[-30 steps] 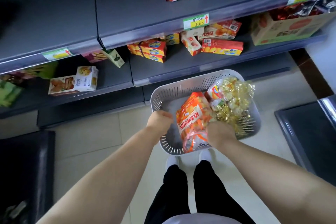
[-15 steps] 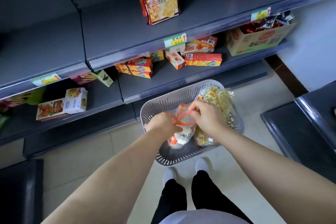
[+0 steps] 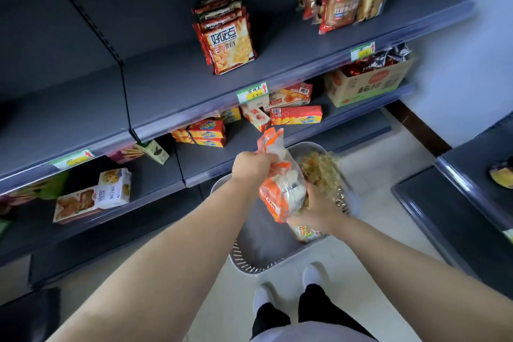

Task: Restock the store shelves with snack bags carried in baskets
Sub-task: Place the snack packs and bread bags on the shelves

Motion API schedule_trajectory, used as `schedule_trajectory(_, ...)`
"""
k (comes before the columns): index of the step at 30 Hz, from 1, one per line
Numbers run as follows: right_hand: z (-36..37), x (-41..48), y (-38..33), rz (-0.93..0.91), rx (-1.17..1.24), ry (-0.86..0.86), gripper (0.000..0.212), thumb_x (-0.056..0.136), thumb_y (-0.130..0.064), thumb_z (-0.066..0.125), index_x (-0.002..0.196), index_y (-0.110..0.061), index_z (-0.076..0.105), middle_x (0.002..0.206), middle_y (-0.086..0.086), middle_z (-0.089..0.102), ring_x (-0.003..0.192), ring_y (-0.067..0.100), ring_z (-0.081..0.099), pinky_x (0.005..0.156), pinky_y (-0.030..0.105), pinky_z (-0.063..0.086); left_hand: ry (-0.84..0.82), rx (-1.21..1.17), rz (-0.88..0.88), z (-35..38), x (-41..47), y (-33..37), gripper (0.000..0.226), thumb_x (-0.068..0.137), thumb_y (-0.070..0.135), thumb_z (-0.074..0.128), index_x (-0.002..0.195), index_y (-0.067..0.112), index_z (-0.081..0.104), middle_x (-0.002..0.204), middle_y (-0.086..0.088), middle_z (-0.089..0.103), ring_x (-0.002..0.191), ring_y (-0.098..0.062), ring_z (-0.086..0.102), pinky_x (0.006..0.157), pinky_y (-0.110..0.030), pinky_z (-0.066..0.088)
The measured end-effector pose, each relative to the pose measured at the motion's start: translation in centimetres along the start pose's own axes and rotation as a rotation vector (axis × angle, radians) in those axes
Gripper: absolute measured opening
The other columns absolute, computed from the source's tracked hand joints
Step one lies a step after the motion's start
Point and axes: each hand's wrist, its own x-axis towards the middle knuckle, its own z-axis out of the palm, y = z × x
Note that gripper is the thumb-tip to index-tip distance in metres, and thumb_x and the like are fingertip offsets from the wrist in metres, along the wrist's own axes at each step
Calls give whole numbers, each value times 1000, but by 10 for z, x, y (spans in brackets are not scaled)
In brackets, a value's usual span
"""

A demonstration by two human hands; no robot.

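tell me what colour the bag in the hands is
The bag is orange and white with clear patches; it shows best in the head view.

Large white characters 好吃点 are printed on the front red-orange snack bag (image 3: pixel 229 44) standing on the upper shelf (image 3: pixel 166 75), whose front edge holds a green-and-white price tag (image 3: pixel 252 92) handwritten 5.50 beside a red arrow; other print is too blurred to read.

Over the basket (image 3: pixel 258 261), left hand (image 3: pixel 254 165) grips the orange snack bag (image 3: pixel 280 189), right hand (image 3: pixel 319 208) cradling its underside.
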Motion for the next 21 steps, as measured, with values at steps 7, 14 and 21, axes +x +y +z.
schedule_trajectory(7,-10,-3,-51,-148,143,661,73,53,-36,89,112,-24,46,96,-11,59,85,12,62,74,13,42,-120,-262,121,-11,-41,80,14,90,13,68,87,0,68,61,-6,71,53,-15,68,47,-19,53)
schedule_trajectory(14,-52,-1,-89,-132,592,522,65,54,-50,76,110,-28,53,102,1,70,89,17,70,84,43,56,37,-349,247,-54,-42,100,27,96,35,58,87,12,70,87,-3,75,79,-19,70,72,-32,54)
schedule_trajectory(21,-47,-14,-108,-89,796,426,83,61,-52,73,129,-16,41,102,8,73,85,22,74,79,44,59,-62,-117,84,-78,-42,68,22,93,41,61,95,19,66,77,-1,74,73,-21,69,63,-33,56)
